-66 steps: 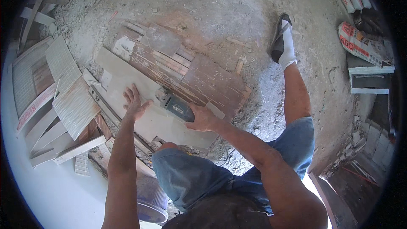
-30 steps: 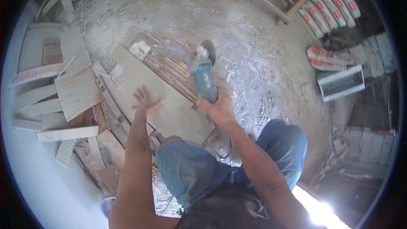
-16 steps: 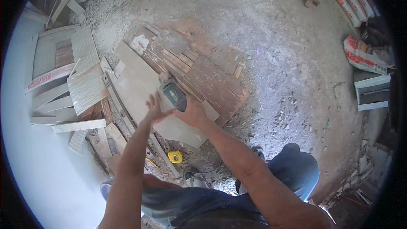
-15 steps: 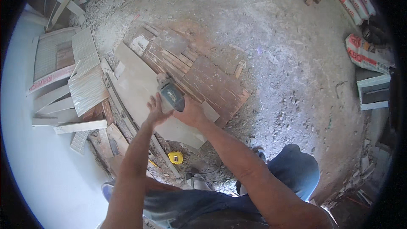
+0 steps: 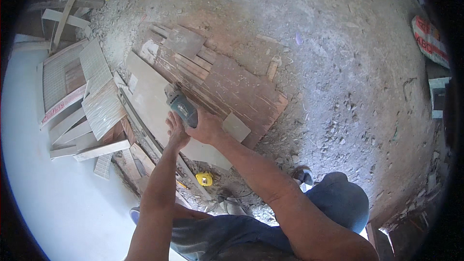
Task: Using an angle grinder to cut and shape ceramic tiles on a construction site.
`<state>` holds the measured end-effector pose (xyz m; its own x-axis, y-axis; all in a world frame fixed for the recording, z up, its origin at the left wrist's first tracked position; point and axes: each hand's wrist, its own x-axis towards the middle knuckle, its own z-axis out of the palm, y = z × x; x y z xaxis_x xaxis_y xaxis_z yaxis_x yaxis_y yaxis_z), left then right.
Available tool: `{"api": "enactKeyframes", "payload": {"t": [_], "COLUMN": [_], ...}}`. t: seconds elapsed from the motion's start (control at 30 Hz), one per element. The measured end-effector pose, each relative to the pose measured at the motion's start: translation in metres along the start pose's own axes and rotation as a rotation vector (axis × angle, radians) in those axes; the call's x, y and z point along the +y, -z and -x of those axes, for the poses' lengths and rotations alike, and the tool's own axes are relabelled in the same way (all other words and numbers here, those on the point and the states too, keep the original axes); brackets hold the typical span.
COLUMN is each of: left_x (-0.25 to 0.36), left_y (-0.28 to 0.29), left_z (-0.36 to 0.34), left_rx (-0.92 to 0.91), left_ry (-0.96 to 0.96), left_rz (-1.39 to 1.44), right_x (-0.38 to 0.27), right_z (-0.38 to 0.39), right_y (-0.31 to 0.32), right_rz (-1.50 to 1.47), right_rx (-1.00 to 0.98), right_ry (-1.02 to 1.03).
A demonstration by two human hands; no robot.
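Right grip [image 5: 207, 126] clenched round angle grinder [image 5: 181, 106]; left grip [image 5: 177, 133] clasps its rear, over grey tile [image 5: 150, 99].

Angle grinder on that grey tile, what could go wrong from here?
Both bare hands crowd the angle grinder: the left hand sits right behind it, so a kick could likely reach fingers. The long grey tile rests on uneven wood scraps and may rock or crack. No gloves show, so chips could cut.

Dusty concrete floor [image 5: 338, 67] — tiles [image 5: 159, 111], brick pavers [image 5: 237, 87].
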<state>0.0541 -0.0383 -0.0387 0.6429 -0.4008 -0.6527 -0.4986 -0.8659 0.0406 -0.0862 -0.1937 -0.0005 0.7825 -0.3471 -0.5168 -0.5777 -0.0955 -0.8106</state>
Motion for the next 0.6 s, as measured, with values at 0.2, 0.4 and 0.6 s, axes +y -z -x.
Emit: {"api": "enactKeyframes", "payload": {"t": [0.2,0.4,0.6], "left_x": [0.005,0.0,-0.003], "left_y": [0.0,0.0,-0.003], "left_z": [0.001,0.002,-0.003], "left_rx": [-0.002,0.013,0.008], "left_ry": [0.003,-0.027,-0.013], "left_rz": [0.03,0.032,0.024], "right_x": [0.012,0.011,0.009], "right_z": [-0.002,0.001,0.003], "right_y": [0.002,0.003,0.005], "right_rz": [-0.035,-0.007,0.049], "right_rx": [0.047,0.0,0.031], "right_ry": [0.042,0.034,0.05]}}
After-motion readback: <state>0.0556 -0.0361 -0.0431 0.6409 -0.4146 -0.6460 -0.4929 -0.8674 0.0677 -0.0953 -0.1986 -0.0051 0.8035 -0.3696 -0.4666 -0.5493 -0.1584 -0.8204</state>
